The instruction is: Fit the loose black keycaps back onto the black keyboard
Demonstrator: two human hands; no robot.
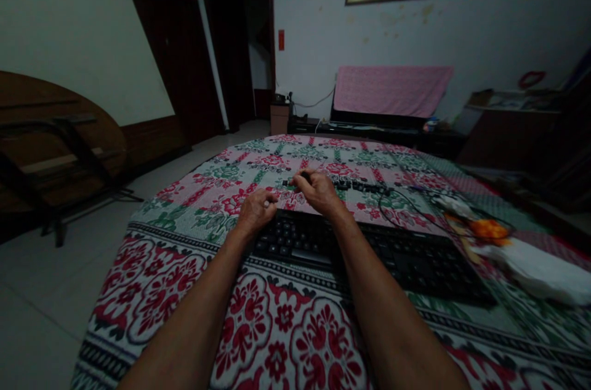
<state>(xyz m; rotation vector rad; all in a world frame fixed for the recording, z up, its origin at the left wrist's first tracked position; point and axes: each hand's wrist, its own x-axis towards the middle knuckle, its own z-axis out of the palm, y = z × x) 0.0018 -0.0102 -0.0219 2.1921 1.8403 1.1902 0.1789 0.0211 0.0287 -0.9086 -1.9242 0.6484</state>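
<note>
A black keyboard [323,242] lies slantwise on the patterned cloth, partly covered by my right forearm. At its upper left corner is my left hand [257,213], wearing a ring, its fingers curled in and closed. What those fingers hold, if anything, is hidden. My right hand [319,192] is above the keyboard's far edge, closed around a small black object [305,177] whose kind is too dark to tell. Behind that hand, a row of small black pieces like keycaps [364,186] lies on the cloth. The two hands are close together but apart.
A black cable [406,198] curls beyond the keyboard. To the right lie an orange item [489,231] and crumpled white plastic [540,267]. The red, green and white tablecloth [277,316] covers the table. Farther back, a pink cloth [392,90] hangs over a dark screen-like shape.
</note>
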